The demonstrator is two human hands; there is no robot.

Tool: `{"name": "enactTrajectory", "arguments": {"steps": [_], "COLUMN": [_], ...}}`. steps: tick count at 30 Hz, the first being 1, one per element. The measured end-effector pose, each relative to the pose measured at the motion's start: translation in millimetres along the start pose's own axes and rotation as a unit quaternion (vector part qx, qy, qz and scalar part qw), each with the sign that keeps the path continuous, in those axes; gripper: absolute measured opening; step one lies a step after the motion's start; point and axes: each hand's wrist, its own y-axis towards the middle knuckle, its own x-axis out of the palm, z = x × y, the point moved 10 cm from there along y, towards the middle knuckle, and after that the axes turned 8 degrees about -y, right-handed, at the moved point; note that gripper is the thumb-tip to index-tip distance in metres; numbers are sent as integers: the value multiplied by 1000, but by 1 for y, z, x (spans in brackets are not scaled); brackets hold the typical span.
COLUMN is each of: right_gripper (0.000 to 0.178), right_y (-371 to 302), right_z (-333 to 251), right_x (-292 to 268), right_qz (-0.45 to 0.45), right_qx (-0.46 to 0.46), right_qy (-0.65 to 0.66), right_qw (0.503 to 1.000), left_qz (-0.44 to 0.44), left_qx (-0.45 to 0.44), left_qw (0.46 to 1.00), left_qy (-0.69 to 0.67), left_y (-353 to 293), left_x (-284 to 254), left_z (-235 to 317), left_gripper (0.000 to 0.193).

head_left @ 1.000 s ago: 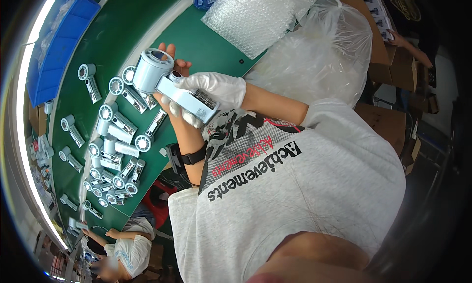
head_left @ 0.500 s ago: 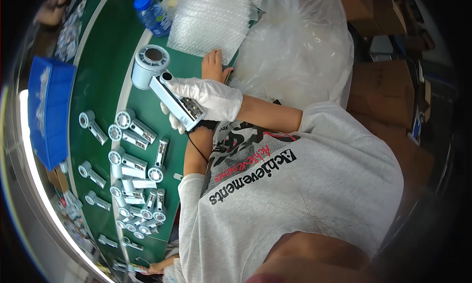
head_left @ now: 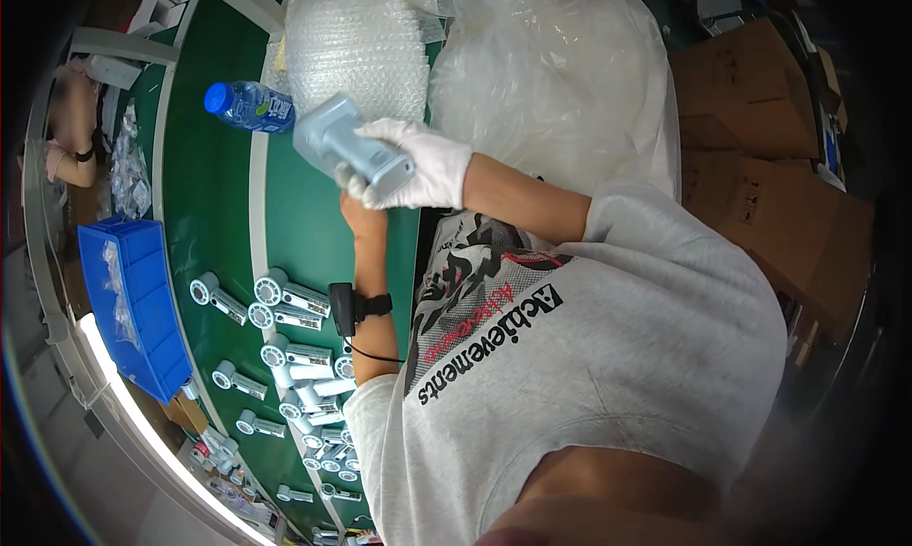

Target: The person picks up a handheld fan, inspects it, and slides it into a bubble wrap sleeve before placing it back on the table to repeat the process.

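My right hand (head_left: 418, 161), in a white glove, is closed round the handle of a pale blue handheld fan (head_left: 328, 138). The fan is tilted, its wide head pointing to the upper left, and it is slightly blurred. From the lower left comes my bare left forearm with a black strap and box (head_left: 351, 309) on the wrist. My left hand (head_left: 359, 214) lies below the gloved one, its fingers hidden behind the glove and fan. Just beyond the fan head is a stack of bubble wrap sheets (head_left: 366, 47).
Several similar fans (head_left: 290, 356) lie on the green table (head_left: 223, 147) at the left. A blue-capped bottle (head_left: 252, 107) lies beside the bubble wrap. Clear plastic bags (head_left: 551, 81) fill the far middle, cardboard boxes (head_left: 750, 81) the right. A blue bin (head_left: 138, 299) stands far left, a co-worker's arm (head_left: 76, 133) above it.
The fan has been turned over in my right hand, so its ringed face no longer shows. My left hand has drawn back from the bubble wrap. The whole view has shifted.
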Motion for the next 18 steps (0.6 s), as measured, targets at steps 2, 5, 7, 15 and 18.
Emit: {"name": "enactTrajectory", "arguments": {"steps": [2, 5, 7, 15, 18], "right_gripper": [39, 38, 39, 49, 53], "right_y": [-3, -11, -21, -63, -61], "right_z": [-22, -46, -57, -57, -51], "right_x": [-9, -16, -20, -58, -78], "right_qz": [1, 10, 30, 40, 45], "right_qx": [-46, -126, -167, -151, -122], "right_qy": [-36, -114, -226, -511, -545], "right_qw": [998, 985, 959, 845, 828], "left_qz": [18, 60, 80, -18, 87], "left_qx": [-20, 63, 103, -99, -57], "left_qw": [1000, 996, 991, 990, 990], "left_qy": [-15, 9, 22, -99, -96], "left_y": [-5, -12, -19, -7, -14], "left_x": [-7, 6, 11, 22, -8], "left_z": [-1, 22, 24, -32, -31], "left_gripper": [31, 24, 20, 15, 13]}}
